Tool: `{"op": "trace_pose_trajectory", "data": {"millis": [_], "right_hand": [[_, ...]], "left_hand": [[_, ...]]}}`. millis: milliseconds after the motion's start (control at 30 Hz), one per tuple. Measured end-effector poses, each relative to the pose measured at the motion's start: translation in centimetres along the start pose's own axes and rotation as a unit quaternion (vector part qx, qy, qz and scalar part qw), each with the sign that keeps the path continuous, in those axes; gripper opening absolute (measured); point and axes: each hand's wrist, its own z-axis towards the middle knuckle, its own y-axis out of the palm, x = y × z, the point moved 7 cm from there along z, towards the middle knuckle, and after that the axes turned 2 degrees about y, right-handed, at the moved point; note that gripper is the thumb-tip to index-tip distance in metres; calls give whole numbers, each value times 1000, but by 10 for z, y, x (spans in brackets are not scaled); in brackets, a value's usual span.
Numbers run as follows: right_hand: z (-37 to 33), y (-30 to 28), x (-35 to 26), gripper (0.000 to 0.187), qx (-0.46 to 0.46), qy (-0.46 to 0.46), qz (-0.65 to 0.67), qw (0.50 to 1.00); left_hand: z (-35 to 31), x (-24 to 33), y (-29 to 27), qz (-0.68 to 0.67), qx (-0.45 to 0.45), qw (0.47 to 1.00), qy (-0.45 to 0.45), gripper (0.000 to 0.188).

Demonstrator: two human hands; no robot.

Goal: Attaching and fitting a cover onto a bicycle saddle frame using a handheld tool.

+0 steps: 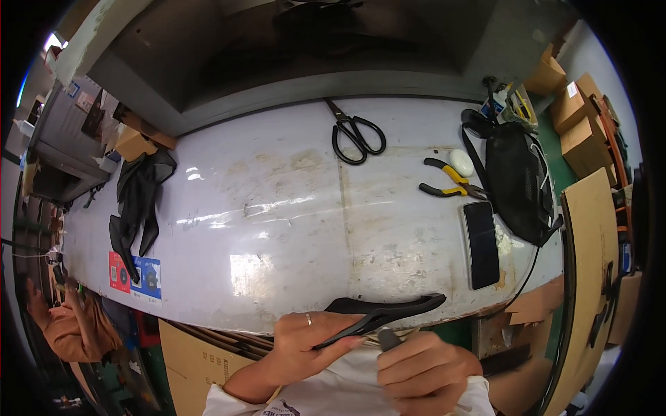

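At the near table edge the left hand (pixel 305 340) pinches a curved black plastic strip (pixel 385 313), the right hand (pixel 416 371) fists a half-hidden grey tool handle (pixel 388 338), and a red-and-blue label (pixel 135 276) sits left, brown cartons (pixel 579 114) far right

I see both my hands low and close to my chest, just off the near edge of the white table (pixel 277 208). My left hand (pixel 309 343) comes in from the lower left, forearm bare, fingers curled and pinching, a ring on one finger. My right hand (pixel 420 371) sits just beside it, further from the table, balled into a tight fist, knuckles up.
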Motion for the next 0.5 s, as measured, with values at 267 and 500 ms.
{"op": "trace_pose_trajectory", "data": {"millis": [267, 500], "right_hand": [[7, 0, 12, 31, -52, -1, 37, 998], [-16, 0, 10, 31, 28, -40, 37, 998]], "left_hand": [[2, 1, 2, 7, 13, 1000, -11, 23], [19, 22, 4, 71, -102, 990, -71, 31]]}}
